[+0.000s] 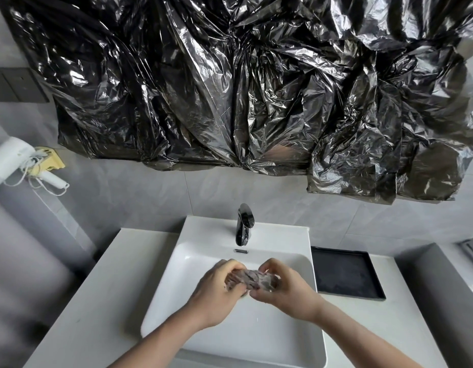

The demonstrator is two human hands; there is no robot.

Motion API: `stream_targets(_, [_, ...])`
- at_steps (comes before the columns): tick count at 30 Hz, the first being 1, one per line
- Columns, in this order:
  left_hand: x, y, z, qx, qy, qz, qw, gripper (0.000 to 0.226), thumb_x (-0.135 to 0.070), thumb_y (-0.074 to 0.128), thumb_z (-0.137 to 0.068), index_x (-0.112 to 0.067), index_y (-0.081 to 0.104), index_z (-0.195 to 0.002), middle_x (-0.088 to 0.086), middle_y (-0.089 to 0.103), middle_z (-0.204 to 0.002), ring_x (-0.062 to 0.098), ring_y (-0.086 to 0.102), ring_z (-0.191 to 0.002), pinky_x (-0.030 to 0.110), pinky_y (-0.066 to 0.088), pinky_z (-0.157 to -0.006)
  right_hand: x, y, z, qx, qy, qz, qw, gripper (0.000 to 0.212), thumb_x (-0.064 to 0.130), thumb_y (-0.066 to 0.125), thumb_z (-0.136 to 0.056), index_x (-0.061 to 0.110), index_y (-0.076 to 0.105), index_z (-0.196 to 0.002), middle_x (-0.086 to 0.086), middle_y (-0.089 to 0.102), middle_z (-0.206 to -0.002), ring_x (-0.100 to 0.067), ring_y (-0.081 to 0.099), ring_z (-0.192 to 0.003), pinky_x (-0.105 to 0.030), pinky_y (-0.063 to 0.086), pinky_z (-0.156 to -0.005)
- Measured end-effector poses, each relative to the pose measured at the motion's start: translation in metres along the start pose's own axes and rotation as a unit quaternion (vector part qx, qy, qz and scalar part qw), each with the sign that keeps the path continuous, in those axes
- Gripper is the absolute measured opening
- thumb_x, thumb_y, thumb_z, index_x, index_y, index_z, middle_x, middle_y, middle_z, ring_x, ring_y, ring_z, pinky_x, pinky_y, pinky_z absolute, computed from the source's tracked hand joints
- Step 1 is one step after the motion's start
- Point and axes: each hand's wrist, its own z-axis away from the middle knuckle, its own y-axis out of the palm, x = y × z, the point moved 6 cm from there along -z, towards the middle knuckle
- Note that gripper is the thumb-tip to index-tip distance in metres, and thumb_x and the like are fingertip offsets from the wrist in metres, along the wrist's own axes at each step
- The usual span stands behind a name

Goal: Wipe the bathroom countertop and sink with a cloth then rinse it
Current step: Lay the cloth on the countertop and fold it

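Fingers [231, 264] of both hands grip cloth [252, 279] over sink [161, 301].

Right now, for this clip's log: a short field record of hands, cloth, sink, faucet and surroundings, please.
left hand: grips one end of the bunched patterned grey cloth
right hand: grips the other end
cloth position: held over the white rectangular sink
black faucet: no water visible
black rectangular tray: on the white countertop, right of the sink
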Motion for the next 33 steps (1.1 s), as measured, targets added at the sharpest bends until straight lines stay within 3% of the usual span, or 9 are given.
stream_targets(4, [-0.01, -0.019, 0.029, -0.076, 0.041, 0.001, 0.996, 0.018, -0.024, 0.069, -0.083, -0.027, 0.052, -0.087, -0.01, 0.06, -0.091, 0.013, 0.058, -0.085, 0.034, 0.053, -0.077, 0.016, 0.004, 0.026, -0.004, -0.032, -0.032, 0.999, 0.02, 0.04, 0.067, -0.099, 0.024, 0.065, -0.086, 0.003, 0.06, -0.067, -0.011, 0.057, -0.062, -0.029, 0.049, -0.064])
stream_targets(6, [-0.014, -0.025, 0.042, -0.084, 0.029, -0.006, 0.996, 0.028, -0.035, 0.074, -0.079, -0.023, 0.05, -0.083, -0.007, 0.058, -0.079, 0.014, 0.053, -0.073, 0.032, 0.049, -0.068, 0.021, 0.008, 0.037, -0.018, -0.029, -0.028, 0.999, 0.031, 0.04, 0.055, -0.105, 0.03, 0.064, -0.078, 0.004, 0.059, -0.065, -0.01, 0.057, -0.063, -0.028, 0.048, -0.066])
stream_targets(9, [-0.016, -0.03, 0.055, -0.054, 0.003, 0.027, 0.998, 0.035, -0.045, 0.08, -0.078, -0.028, 0.055, -0.094, -0.006, 0.06, -0.071, 0.007, 0.056, -0.059, 0.028, 0.047, -0.062, 0.027, 0.017, 0.051, -0.03, 0.005, -0.044, 0.999, 0.042, 0.046, 0.044, -0.105, 0.018, 0.069, -0.085, 0.012, 0.063, -0.069, -0.003, 0.054, -0.062, -0.02, 0.045, -0.063])
stream_targets(12, [-0.019, -0.033, 0.067, -0.04, 0.014, 0.047, 0.998, 0.025, -0.037, 0.076, -0.088, -0.035, 0.059, -0.107, -0.006, 0.07, -0.083, 0.01, 0.071, -0.072, 0.032, 0.057, -0.073, 0.025, 0.017, 0.057, -0.045, 0.039, -0.07, 0.996, 0.041, 0.041, 0.048, -0.108, 0.016, 0.075, -0.09, 0.016, 0.064, -0.072, -0.003, 0.056, -0.07, -0.024, 0.044, -0.06])
stream_targets(17, [-0.013, -0.04, 0.084, -0.113, 0.059, 0.049, 0.991, 0.014, -0.026, 0.066, -0.097, -0.033, 0.078, -0.103, -0.019, 0.059, -0.125, 0.008, 0.066, -0.111, 0.029, 0.054, -0.09, 0.031, 0.017, 0.065, -0.064, 0.059, -0.078, 0.993, 0.055, 0.047, 0.052, -0.105, 0.003, 0.068, -0.077, 0.004, 0.06, -0.063, -0.011, 0.053, -0.062, -0.03, 0.04, -0.059])
stream_targets(20, [-0.013, -0.042, 0.094, -0.148, 0.066, 0.074, 0.984, 0.021, -0.036, 0.062, -0.096, -0.037, 0.08, -0.106, -0.018, 0.057, -0.13, 0.01, 0.063, -0.117, 0.024, 0.054, -0.09, 0.036, 0.017, 0.073, -0.095, 0.072, -0.055, 0.991, 0.057, 0.048, 0.053, -0.103, 0.013, 0.054, -0.057, 0.0, 0.056, -0.053, -0.01, 0.046, -0.05, -0.024, 0.037, -0.059])
stream_targets(25, [-0.025, -0.044, 0.111, -0.195, 0.095, 0.073, 0.973, 0.022, -0.021, 0.071, -0.093, -0.039, 0.081, -0.099, -0.013, 0.062, -0.126, 0.013, 0.061, -0.117, 0.013, 0.049, -0.082, 0.038, 0.02, 0.081, -0.12, 0.058, -0.022, 0.991, 0.051, 0.041, 0.053, -0.104, 0.014, 0.064, -0.063, 0.008, 0.061, -0.059, -0.004, 0.055, -0.058, -0.025, 0.047, -0.067])
stream_targets(29, [-0.029, -0.036, 0.114, -0.129, 0.087, 0.073, 0.985, 0.021, -0.01, 0.075, -0.088, -0.029, 0.08, -0.08, -0.013, 0.069, -0.108, 0.011, 0.069, -0.102, 0.019, 0.053, -0.077, 0.039, 0.017, 0.087, -0.181, 0.001, 0.051, 0.982, 0.034, 0.04, 0.055, -0.103, 0.028, 0.081, -0.085, 0.011, 0.065, -0.091, -0.005, 0.065, -0.094, -0.024, 0.051, -0.081])
stream_targets(33, [-0.025, -0.021, 0.111, -0.032, 0.028, 0.081, 0.996, 0.011, -0.02, 0.071, -0.089, -0.03, 0.073, -0.091, -0.018, 0.071, -0.101, 0.01, 0.071, -0.089, 0.03, 0.055, -0.083, 0.055, 0.019, 0.094, -0.15, -0.033, 0.017, 0.988, 0.033, 0.043, 0.055, -0.103, 0.027, 0.081, -0.093, 0.006, 0.072, -0.076, -0.005, 0.068, -0.071, -0.027, 0.054, -0.069])
